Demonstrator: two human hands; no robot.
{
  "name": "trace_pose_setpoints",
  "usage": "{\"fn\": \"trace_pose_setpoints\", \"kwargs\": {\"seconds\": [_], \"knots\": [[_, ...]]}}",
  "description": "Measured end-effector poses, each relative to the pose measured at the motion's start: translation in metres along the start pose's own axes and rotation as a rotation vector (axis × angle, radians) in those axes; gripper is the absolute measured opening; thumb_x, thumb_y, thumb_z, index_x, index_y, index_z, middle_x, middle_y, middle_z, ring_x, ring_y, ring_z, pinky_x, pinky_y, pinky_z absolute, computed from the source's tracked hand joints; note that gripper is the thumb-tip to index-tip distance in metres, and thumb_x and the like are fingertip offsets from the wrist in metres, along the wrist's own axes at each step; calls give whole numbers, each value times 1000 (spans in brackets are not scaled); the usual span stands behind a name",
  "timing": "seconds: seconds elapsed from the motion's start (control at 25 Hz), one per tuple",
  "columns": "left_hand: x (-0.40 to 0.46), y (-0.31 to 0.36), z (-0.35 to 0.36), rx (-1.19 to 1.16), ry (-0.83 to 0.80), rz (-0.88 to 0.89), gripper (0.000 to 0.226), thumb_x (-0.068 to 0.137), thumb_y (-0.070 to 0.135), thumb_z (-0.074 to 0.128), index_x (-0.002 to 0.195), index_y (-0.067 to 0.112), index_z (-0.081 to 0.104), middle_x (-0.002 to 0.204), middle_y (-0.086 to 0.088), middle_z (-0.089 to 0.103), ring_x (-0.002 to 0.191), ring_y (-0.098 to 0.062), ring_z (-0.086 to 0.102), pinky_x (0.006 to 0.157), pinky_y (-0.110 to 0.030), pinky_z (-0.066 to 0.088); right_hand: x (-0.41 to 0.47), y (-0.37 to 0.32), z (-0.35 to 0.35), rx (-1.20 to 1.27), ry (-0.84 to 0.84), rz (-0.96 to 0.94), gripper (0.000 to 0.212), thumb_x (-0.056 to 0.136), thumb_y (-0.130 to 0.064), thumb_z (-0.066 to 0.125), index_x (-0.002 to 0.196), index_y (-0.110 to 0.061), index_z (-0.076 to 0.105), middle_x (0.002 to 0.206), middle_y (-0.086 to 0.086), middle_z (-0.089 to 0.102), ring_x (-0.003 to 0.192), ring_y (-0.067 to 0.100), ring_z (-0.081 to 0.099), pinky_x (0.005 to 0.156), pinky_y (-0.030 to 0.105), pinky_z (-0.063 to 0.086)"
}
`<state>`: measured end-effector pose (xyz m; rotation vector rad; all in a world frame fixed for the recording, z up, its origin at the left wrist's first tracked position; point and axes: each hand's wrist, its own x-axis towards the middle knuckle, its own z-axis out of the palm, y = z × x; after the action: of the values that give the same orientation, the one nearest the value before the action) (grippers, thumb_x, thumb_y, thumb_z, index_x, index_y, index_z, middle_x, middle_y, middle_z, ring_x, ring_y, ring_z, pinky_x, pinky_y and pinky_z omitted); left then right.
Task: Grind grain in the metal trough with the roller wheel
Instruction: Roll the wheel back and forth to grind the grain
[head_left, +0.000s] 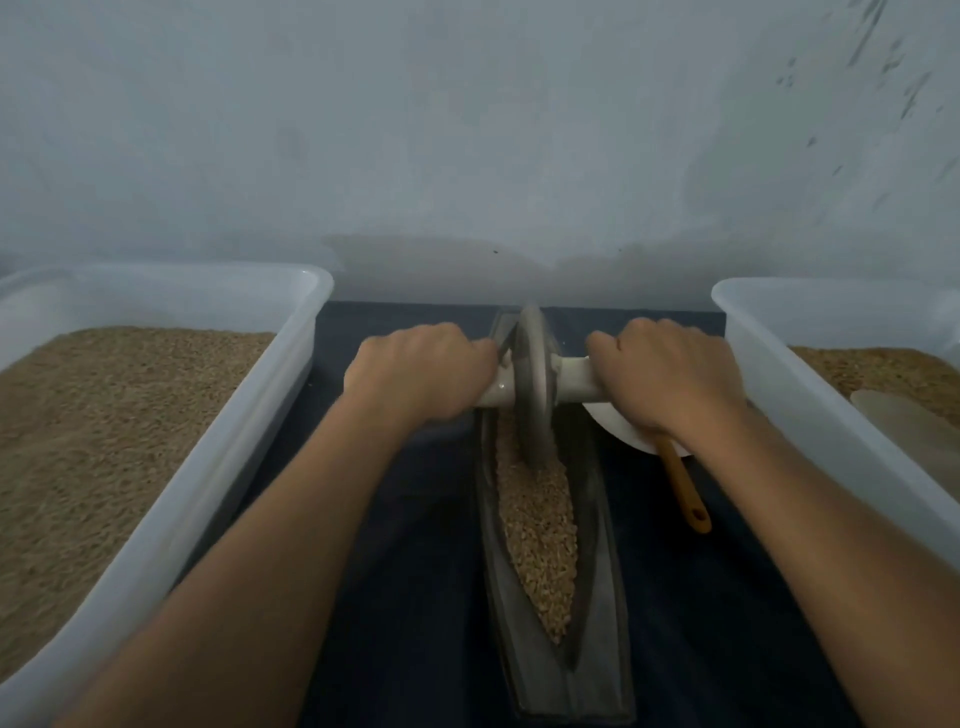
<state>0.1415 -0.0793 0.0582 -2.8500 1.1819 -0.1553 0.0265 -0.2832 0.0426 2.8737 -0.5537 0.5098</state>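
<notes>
The metal trough (556, 597) lies lengthwise on a dark blue cloth (405, 571), running from 12 o'clock down to 6 o'clock in front of the person. Grain (537, 525) fills its narrow channel, tapering to a point toward 6 o'clock. The roller wheel (535, 384) stands upright on edge in the trough's far end, its lower rim down in the grain. A pale axle handle (571, 382) passes through the wheel's hub and sticks out at 9 and 3 o'clock.

The left hand (421, 371) is curled round the handle on the 9 o'clock side, knuckles up, close against the wheel. The right hand (665, 374) is wrapped round the 3 o'clock end the same way, a short bare stretch of handle between it and the wheel.

At 9 o'clock a white plastic tub (218, 441) holds a bed of grain. At 3 o'clock a second white tub (779, 374) holds grain too. Between that tub and the trough a white dish (618, 428) shows partly under the right wrist, with an orange-handled utensil (685, 488) pointing toward 5 o'clock
</notes>
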Motion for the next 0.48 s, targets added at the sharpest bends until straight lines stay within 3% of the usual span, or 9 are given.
{"fn": "trace_pose_setpoints", "kwargs": {"seconds": [0.08, 0.16, 0.32, 0.4, 0.48], "knots": [[18, -2, -8, -105, -116, -62, 44, 80, 46, 14, 87, 17, 46, 94, -6, 53, 83, -27, 53, 77, -46, 39, 15, 5, 3, 56, -130, 14, 40, 93, -38, 15, 80, -19, 48, 79, 4, 53, 69, 22, 49, 56, 35, 24], [21, 0, -7, -105, -69, -77, 44, 82, 45, 15, 83, 17, 48, 87, -4, 52, 76, -24, 51, 75, -45, 39, 17, 7, 4, 72, -177, 30, 37, 97, -38, 20, 82, -20, 48, 81, 5, 53, 70, 22, 50, 56, 35, 25], [-20, 9, 11, 97, 266, -27, 37, 90, 23, 7, 87, 21, 43, 74, 4, 34, 63, -21, 34, 56, -32, 26, -17, -9, 1, 6, 151, 88, 53, 83, -44, 5, 63, -19, 46, 61, 1, 47, 55, 20, 42, 51, 32, 23], [-47, 18, 22, 148, 388, -40, 51, 91, 17, -6, 84, 22, 45, 70, 5, 35, 56, -18, 28, 52, -30, 18, -43, -18, -2, 102, 295, 141, 54, 92, -40, 21, 48, -18, 44, 46, -2, 40, 42, 20, 38, 47, 28, 25], [-72, 26, 31, 76, 486, -81, 54, 102, 20, 1, 74, 20, 47, 63, 4, 42, 51, -19, 35, 50, -31, 26, -68, -22, -4, 184, 426, 96, 55, 97, -32, 34, 45, -18, 43, 41, -3, 37, 35, 20, 36, 43, 26, 30]]}}
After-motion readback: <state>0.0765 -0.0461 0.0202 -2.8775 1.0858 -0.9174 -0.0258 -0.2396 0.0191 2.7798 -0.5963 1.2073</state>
